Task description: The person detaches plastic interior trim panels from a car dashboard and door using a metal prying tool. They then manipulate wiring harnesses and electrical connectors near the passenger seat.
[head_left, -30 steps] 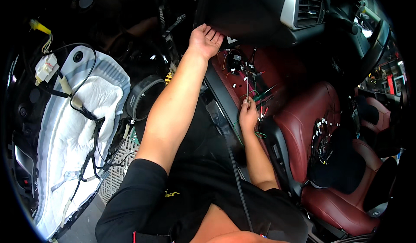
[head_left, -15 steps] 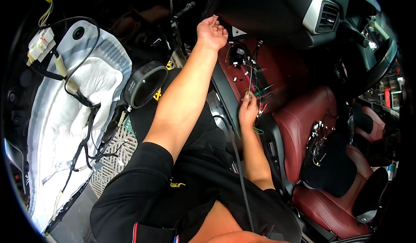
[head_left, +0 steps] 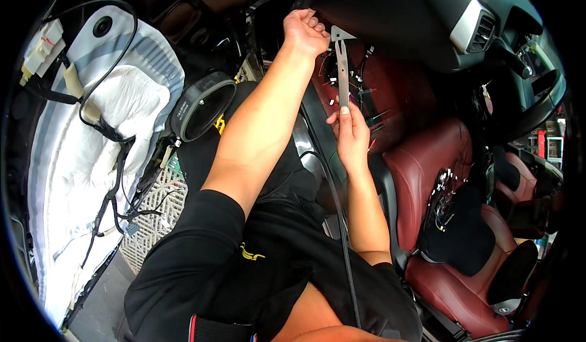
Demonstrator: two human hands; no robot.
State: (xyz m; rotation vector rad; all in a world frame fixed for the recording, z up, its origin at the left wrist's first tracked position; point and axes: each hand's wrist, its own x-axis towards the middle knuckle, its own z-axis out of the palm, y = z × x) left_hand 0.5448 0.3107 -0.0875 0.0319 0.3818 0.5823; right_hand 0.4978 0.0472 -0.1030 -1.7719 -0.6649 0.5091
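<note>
My right hand grips the lower end of a flat, grey, slotted pry tool, thumb laid along its face. The tool points up toward the dashboard, and its upper end meets a pale triangular piece at the dashboard's lower edge; whether they are joined I cannot tell. My left hand is raised to the dark dashboard panel, its fingers curled in at the panel's near edge. What those fingers hold, if anything, is hidden. Loose wires lie on the red floor beyond the tool.
A white-lined door with hanging wiring stands on the left, a round black speaker beside it. To the right are a red seat bearing a wire bundle, an air vent and the steering wheel. A black cable crosses my body.
My right hand has moved up and now holds the flat pry tool upright; earlier it was lower, among green wire, with a thin rod-like thing. My left hand has shifted slightly up.
</note>
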